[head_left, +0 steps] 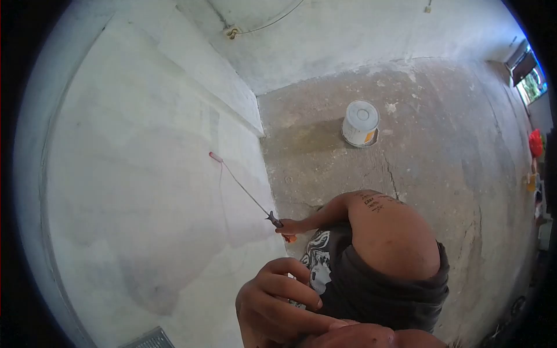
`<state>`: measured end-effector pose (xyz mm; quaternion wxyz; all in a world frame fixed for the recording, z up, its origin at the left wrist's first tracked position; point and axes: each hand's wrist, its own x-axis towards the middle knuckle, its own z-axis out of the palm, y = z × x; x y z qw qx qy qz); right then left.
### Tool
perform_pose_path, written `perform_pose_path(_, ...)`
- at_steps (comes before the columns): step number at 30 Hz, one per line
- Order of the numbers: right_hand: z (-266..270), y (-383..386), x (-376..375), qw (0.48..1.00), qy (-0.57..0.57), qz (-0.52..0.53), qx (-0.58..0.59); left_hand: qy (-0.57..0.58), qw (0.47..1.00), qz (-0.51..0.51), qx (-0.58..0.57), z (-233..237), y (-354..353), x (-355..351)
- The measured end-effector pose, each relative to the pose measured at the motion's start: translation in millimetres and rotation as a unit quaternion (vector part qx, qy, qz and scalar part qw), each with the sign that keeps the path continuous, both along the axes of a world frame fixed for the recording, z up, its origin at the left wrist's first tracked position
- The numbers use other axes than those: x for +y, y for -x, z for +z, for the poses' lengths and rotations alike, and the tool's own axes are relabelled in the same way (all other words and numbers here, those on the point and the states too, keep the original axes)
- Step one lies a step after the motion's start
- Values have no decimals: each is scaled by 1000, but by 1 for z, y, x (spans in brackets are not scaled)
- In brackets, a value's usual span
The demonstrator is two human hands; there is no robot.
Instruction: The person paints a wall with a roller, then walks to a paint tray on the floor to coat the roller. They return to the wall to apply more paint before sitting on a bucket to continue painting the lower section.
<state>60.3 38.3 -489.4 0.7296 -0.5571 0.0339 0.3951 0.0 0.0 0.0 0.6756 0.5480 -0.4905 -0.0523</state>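
Observation:
My right hand [288, 227], at the end of an outstretched arm, is closed around the handle of a paint roller [246, 190]. The roller's thin frame runs up and left to a small reddish-ended roller head [216, 157], which lies against the white wall [145, 191]. Damp-looking grey patches show on the wall around and below it. Large in the foreground, my left hand [278, 301] is raised close to the camera, next to part of my face at the bottom edge. Its fingers are curled in; what they hold, if anything, is hidden.
A white lidded bucket [361, 123] stands on the worn, cracked concrete floor [313, 165]. A cable hangs from a wall fitting [232, 32] at the top. A dark slatted panel [149, 338] shows at bottom left. A red item [535, 143] and other clutter line the right edge.

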Motion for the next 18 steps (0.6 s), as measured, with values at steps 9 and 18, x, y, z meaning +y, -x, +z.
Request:
perform_pose_path(9,1,3,-29,997,17,-56,44,56,995,67,-48,-6,12,5)
perform_pose_path(18,10,-56,-38,972,-13,-214,100,56,934,351,45,-96,41,87)
